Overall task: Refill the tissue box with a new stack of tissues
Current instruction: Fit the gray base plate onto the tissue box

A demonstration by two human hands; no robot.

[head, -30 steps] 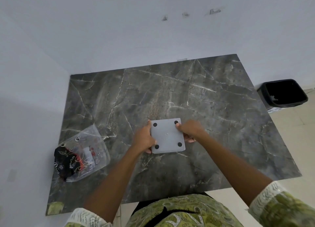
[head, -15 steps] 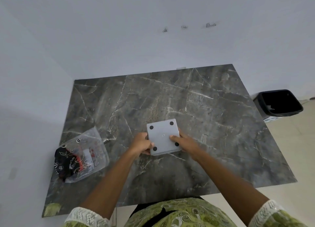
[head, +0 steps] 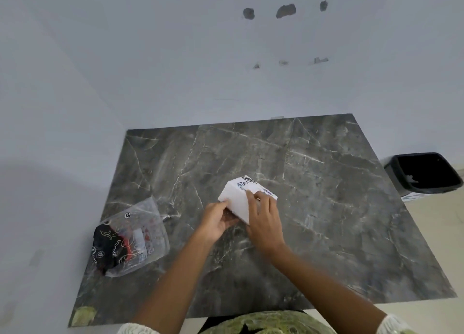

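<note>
A white cube-shaped tissue box (head: 238,198) with blue and black print sits tilted near the middle of the dark marble table (head: 326,208), one corner raised. My left hand (head: 218,219) grips its lower left side. My right hand (head: 263,217) lies over its right face, fingers spread on it. The box's near lower edge is hidden by my hands. A clear plastic bag (head: 130,240) with black, red and white printed contents lies at the table's left edge.
A black waste bin (head: 424,173) stands on the floor beyond the table's right edge. White walls close in behind and to the left of the table. A green patch (head: 82,315) marks the table's near left corner.
The box has been turned over: its grey underside with black feet faced up before, now white printed sides show. Both hands shifted around it. The camera tilted upward.
</note>
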